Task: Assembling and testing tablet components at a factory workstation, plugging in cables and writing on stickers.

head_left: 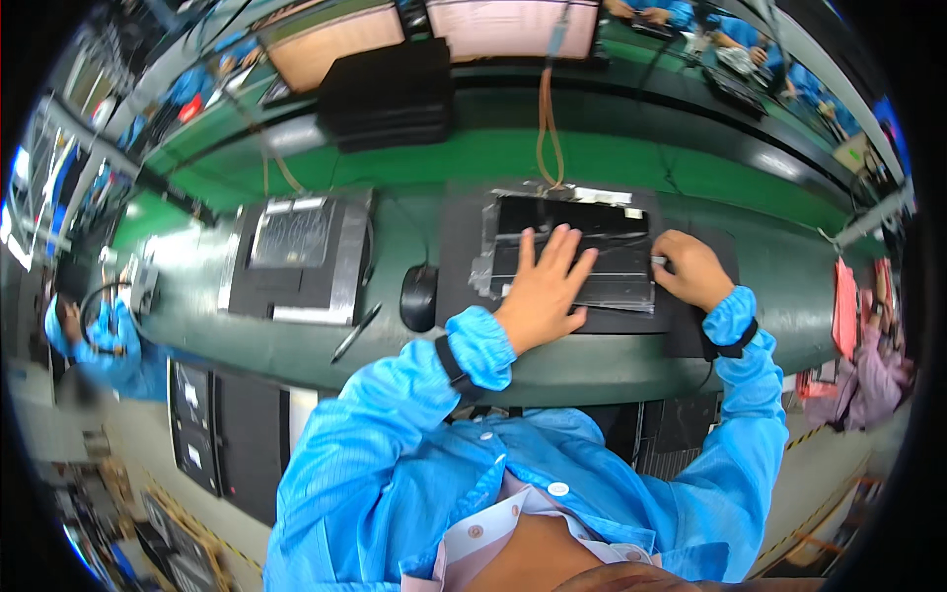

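Note:
A flat, dark, glossy panel [617, 259], with silvery, film-like strips along its edges, lies on a black mat [464, 212] in front of me. My left hand [543, 293] rests flat on its left part, fingers spread and pointing away from me. At the panel's right edge, my right hand [693, 269] is closed, thumb and fingers pinched together. A small light-coloured bit shows at those fingertips, too small to name. Both wrists wear black bands over blue sleeves.
Left of the mat are a black computer mouse [419, 297], a pen [356, 333] and a second panel [291, 237] on a dark board. A looped orange cable [548, 128] hangs behind the mat. Black stacked trays [387, 97] and monitors stand further back. Co-workers sit around.

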{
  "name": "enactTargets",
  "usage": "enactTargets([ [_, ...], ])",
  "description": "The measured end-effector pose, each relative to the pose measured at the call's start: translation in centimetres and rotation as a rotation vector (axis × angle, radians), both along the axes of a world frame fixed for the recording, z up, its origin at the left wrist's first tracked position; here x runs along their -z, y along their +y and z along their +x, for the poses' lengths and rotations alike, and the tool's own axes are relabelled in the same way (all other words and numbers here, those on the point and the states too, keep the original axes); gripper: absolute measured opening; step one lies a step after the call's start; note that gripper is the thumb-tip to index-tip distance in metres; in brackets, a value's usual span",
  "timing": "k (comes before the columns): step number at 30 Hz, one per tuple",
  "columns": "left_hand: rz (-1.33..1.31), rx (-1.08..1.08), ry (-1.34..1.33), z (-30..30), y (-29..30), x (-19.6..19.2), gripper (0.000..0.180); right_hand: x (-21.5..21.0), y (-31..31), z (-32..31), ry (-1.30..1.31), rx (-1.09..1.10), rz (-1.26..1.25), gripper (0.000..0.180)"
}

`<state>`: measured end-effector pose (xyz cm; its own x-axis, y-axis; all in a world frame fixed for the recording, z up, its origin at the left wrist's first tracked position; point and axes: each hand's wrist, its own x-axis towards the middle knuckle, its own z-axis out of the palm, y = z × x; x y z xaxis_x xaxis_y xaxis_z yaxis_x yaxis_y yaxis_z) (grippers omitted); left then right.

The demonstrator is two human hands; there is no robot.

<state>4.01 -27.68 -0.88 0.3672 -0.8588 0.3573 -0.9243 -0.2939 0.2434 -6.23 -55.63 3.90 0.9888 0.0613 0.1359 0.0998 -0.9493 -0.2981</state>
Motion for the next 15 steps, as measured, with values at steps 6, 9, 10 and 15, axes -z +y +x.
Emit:
enactTargets([
  [6, -0.151, 0.012, -0.095, -0.7, -1.0, 1.3, 0.077, -5.3, 2.9, -1.8, 0.101, 0.157, 0.138, 0.022],
  [9, -0.248, 0.066, -0.120, -0.4, 0.3, 1.0, 0.069, -7.5, 4.6, -3.1, 0.061, 0.240, 0.149, 0.025],
  [10, -0.287, 0.084, -0.128, -0.3, 0.9, 0.5, 0.068, -8.1, 5.3, -3.4, 0.009, 0.290, 0.178, 0.027],
  [15, -0.905, 0.085, 0.520, -2.4, 9.3, -5.2, 0.044, -7.9, 8.4, -2.4, -0.684, 0.174, 0.023, 0.020],
])
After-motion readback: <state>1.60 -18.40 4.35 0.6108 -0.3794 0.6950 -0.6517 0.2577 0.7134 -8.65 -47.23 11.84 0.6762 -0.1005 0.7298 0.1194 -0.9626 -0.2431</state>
